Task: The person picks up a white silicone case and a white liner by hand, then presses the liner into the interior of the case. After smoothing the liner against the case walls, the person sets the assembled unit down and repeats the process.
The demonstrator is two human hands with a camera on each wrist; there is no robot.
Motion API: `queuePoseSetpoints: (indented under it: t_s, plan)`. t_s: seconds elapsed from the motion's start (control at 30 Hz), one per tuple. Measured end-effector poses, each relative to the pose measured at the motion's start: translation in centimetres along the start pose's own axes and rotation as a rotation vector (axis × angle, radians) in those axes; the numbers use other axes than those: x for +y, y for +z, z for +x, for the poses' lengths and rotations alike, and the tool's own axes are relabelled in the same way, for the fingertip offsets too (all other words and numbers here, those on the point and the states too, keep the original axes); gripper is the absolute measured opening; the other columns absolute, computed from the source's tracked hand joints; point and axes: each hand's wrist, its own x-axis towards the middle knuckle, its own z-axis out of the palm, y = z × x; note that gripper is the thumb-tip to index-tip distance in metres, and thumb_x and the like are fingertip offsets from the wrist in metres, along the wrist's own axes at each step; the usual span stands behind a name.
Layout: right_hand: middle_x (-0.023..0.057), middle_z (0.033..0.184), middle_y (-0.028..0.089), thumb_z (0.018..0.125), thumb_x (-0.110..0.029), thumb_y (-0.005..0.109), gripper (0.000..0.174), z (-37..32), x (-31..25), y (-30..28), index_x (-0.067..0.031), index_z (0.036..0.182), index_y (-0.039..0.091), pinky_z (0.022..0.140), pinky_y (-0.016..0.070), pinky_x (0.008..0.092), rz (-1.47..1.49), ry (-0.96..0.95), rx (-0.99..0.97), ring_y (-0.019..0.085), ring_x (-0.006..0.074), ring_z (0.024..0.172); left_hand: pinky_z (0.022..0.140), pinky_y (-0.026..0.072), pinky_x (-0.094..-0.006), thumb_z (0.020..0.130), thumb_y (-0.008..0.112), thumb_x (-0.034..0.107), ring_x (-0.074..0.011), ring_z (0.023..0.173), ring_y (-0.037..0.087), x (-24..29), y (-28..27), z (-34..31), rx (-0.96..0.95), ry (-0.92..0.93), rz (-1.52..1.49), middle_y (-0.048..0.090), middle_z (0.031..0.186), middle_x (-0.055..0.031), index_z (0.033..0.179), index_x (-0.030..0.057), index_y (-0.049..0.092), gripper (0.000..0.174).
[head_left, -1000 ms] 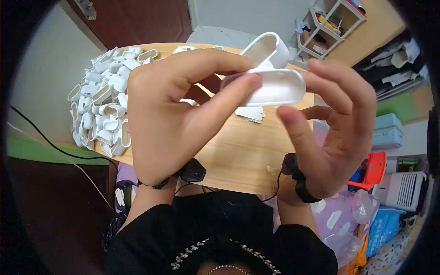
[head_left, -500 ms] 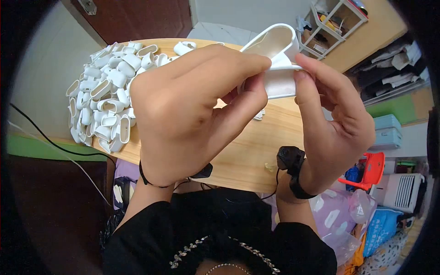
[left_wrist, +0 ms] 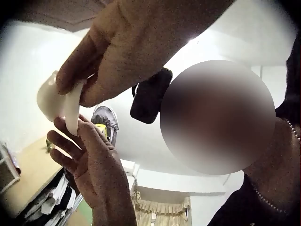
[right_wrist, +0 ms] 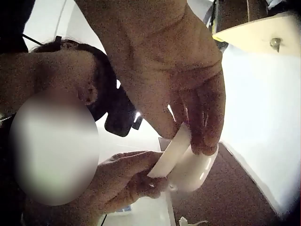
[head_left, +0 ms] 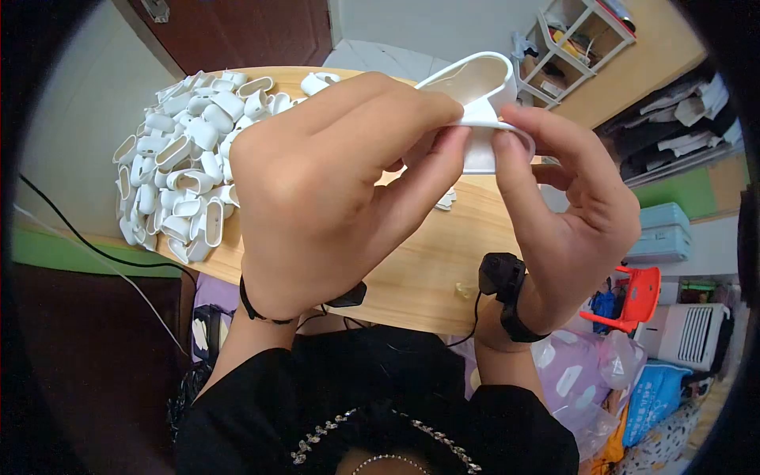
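Note:
A white earbud case cover (head_left: 475, 79), two hollow halves joined at a hinge strip, is held up above the table with its hollows toward the head camera. My left hand (head_left: 317, 182) pinches it near the hinge between thumb and forefinger. On the other side, my right hand (head_left: 574, 198) pinches the rim of the nearer half with thumb and forefinger, the rim bowing there. In the right wrist view the cover (right_wrist: 195, 169) shows its smooth outside between both hands. My left hand hides part of the nearer half.
A large pile of similar white covers (head_left: 182, 158) fills the table's left end. A few flat white pieces (head_left: 447, 199) lie on the wooden table (head_left: 412, 269) behind the hands. A red stool (head_left: 637, 297) and a white shelf (head_left: 558, 51) stand to the right.
My right hand, earlier with fingers spread, has closed its thumb and forefinger on the cover's rim. The cover has tilted, and the rim of its nearer half has bent. My left hand keeps its pinch.

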Motion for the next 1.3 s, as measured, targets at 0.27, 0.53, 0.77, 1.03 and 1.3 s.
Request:
queuePoseSetpoints:
  t_s: [0.27, 0.53, 0.77, 1.03, 1.3]
  plan:
    - [0.0078, 0.085, 0.068, 0.078, 0.008, 0.069, 0.017, 0.0, 0.6, 0.1, 0.0046, 0.095, 0.069, 0.068, 0.0508, 0.0193, -0.020, -0.103, 0.061, 0.063, 0.0086, 0.077, 0.061, 0.0535, -0.0227, 0.070, 0.075, -0.005, -0.0141, 0.072, 0.066, 0.1, -0.3, 0.4, -0.006, 0.028, -0.041, 0.070, 0.082, -0.0097, 0.094, 0.0007, 0.070, 0.025]
    - [0.0166, 0.096, 0.067, 0.076, 0.011, 0.067, 0.030, -0.3, -0.8, -0.7, 0.0072, 0.105, 0.060, 0.075, 0.0504, 0.0234, 0.234, 0.024, 0.023, 0.064, 0.0156, 0.083, 0.062, 0.0544, -0.0285, 0.064, 0.080, 0.005, -0.0257, 0.076, 0.069, -2.0, -1.3, 0.5, -0.019, 0.407, -0.087, 0.069, 0.094, -0.0225, 0.085, 0.0015, 0.066, 0.025]
    - [0.0207, 0.095, 0.067, 0.066, 0.004, 0.078, 0.029, -0.1, -0.3, -2.5, 0.0013, 0.090, 0.062, 0.075, 0.0496, 0.0294, -0.012, -0.298, -0.124, 0.064, 0.0240, 0.085, 0.055, 0.0513, -0.0269, 0.068, 0.074, 0.009, -0.0244, 0.067, 0.068, -1.6, -1.2, 0.8, -0.001, 0.487, -0.027, 0.069, 0.087, -0.0234, 0.077, -0.0015, 0.062, 0.018]
    - [0.0154, 0.088, 0.066, 0.076, -0.006, 0.071, 0.016, 0.3, -0.3, -2.2, 0.0008, 0.084, 0.060, 0.071, 0.0471, 0.0306, -0.216, -0.403, -0.046, 0.061, 0.0256, 0.077, 0.058, 0.0520, -0.0295, 0.069, 0.073, 0.014, -0.0273, 0.066, 0.067, -1.3, 0.2, 1.1, 0.101, 0.523, 0.077, 0.069, 0.083, -0.0233, 0.075, -0.0026, 0.060, 0.022]
    - [0.0149, 0.091, 0.064, 0.078, -0.004, 0.068, 0.014, 0.2, -0.8, -1.7, -0.0001, 0.089, 0.061, 0.066, 0.0476, 0.0300, -0.174, -0.296, -0.092, 0.060, 0.0245, 0.076, 0.059, 0.0528, -0.0316, 0.071, 0.074, 0.010, -0.0259, 0.069, 0.067, -1.2, -0.5, 1.1, -0.023, 0.397, 0.040, 0.070, 0.089, -0.0159, 0.078, 0.0022, 0.064, 0.015]
